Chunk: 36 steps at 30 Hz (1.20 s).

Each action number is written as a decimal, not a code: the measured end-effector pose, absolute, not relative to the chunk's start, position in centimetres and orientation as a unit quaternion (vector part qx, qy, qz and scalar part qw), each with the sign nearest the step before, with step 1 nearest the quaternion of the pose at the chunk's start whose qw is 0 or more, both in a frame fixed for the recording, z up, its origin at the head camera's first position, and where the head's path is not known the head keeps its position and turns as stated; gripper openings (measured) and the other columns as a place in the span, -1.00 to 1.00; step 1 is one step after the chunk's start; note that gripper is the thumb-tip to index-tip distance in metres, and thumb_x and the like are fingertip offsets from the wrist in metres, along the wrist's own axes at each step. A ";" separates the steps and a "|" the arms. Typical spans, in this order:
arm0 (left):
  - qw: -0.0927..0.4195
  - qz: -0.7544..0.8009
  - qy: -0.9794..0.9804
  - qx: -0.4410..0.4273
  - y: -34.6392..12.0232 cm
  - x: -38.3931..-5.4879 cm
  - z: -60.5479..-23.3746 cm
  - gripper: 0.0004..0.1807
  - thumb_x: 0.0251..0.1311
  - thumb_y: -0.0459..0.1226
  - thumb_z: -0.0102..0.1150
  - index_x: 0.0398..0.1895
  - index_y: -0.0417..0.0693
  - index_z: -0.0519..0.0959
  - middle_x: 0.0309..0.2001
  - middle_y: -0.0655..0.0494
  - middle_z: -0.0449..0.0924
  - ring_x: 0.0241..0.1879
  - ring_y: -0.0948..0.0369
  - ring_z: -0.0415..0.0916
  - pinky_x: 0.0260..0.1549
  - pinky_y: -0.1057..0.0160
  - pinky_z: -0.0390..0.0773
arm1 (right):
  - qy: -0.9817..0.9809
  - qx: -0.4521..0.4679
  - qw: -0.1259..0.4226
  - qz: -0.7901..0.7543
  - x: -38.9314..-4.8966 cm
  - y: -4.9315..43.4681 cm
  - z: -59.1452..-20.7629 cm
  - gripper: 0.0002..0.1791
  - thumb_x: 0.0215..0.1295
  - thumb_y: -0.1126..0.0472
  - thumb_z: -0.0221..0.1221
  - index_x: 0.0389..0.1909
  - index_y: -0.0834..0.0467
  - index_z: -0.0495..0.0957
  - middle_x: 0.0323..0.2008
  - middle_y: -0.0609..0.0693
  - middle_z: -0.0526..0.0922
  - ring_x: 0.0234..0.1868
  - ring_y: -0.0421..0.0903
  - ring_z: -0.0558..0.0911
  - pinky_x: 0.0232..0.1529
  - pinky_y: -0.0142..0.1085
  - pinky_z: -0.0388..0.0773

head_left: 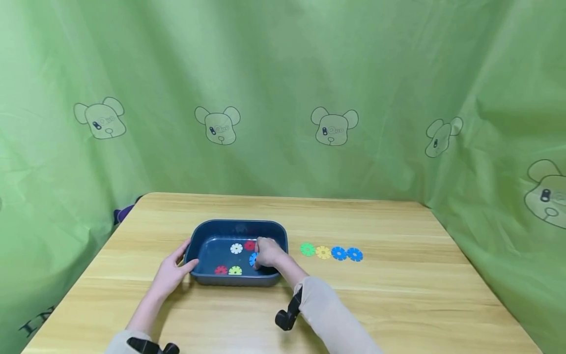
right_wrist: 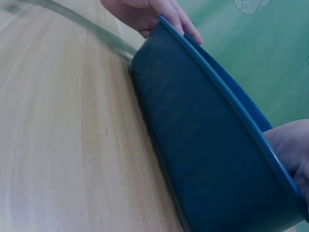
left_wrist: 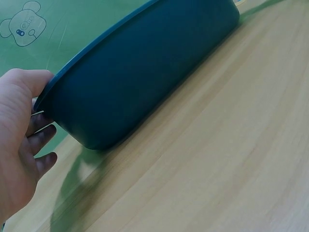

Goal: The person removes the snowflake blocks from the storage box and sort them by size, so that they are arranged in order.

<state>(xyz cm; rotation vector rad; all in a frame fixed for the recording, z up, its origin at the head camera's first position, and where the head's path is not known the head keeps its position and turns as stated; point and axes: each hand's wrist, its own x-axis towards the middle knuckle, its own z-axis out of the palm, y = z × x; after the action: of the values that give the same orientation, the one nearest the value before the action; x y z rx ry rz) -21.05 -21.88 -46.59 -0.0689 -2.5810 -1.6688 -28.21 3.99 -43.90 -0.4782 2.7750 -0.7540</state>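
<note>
In the head view, a dark blue plastic basin [head_left: 212,280] stands on the wooden table. My left hand [head_left: 170,273] grips its left rim, thumb over the edge and fingers outside, as the left wrist view confirms on the basin wall [left_wrist: 140,72]. My right hand [head_left: 270,253] reaches into the basin's right side, its fingers curled at a blue notched snowflake disc [head_left: 253,259]; the fingertips are partly hidden. Also inside lie a white disc [head_left: 236,249], a red disc [head_left: 249,245], another red disc [head_left: 221,270] and a yellow-green disc [head_left: 235,271].
Right of the basin, a row of discs lies on the table [head_left: 398,295]: a green disc [head_left: 307,249], a yellow disc [head_left: 323,252] and two blue discs, one nearer [head_left: 339,253] and one at the end [head_left: 354,254]. A green curtain [head_left: 274,64] hangs behind.
</note>
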 end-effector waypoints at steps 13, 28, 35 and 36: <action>0.040 -0.537 -0.842 -0.025 -21.9 -20.9 -46.6 -0.28 0.21 -0.27 0.15 0.40 -0.20 0.10 0.37 -0.26 0.06 0.29 -0.26 0.03 0.23 -0.12 0.10 | 0.882 -0.165 0.144 -0.417 -28.6 4.3 -43.6 -0.80 0.06 0.57 0.18 -0.29 0.30 0.54 -0.48 0.07 0.48 -0.61 -0.14 0.57 -0.52 -0.35 0.59; 0.040 -0.527 -0.849 -0.025 -21.9 -20.9 -46.3 -0.28 0.21 -0.26 0.14 0.40 -0.21 0.10 0.36 -0.27 0.05 0.29 -0.26 0.03 0.24 -0.12 0.10 | 0.806 -0.165 0.134 -0.552 -28.6 6.9 -41.9 -0.71 0.09 0.61 0.09 -0.12 0.41 0.51 -0.39 0.14 0.48 -0.51 -0.13 0.56 -0.38 -0.24 0.64; 0.037 -0.533 -0.845 -0.027 -21.9 -21.0 -46.5 -0.27 0.22 -0.27 0.14 0.40 -0.22 0.07 0.36 -0.28 0.04 0.30 -0.25 0.02 0.25 -0.09 0.09 | 0.754 -0.124 0.135 -0.631 -27.9 9.9 -41.4 -0.64 0.12 0.61 0.07 -0.01 0.51 0.41 -0.36 0.14 0.51 -0.43 -0.15 0.55 -0.32 -0.27 0.63; 0.036 -0.534 -0.844 -0.027 -21.9 -21.0 -46.5 -0.26 0.23 -0.27 0.14 0.41 -0.23 0.06 0.37 -0.27 0.03 0.30 -0.24 0.01 0.25 -0.08 0.08 | 0.749 -0.119 0.133 -0.637 -27.9 10.5 -41.4 -0.63 0.11 0.61 0.07 0.00 0.52 0.41 -0.36 0.13 0.50 -0.43 -0.15 0.55 -0.30 -0.27 0.63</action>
<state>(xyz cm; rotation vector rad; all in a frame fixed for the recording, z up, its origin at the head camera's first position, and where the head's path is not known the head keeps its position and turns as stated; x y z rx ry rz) -20.97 -21.90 -46.50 -0.0837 -2.5934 -1.6412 -27.87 10.48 -41.43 -0.3462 2.1731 -1.8484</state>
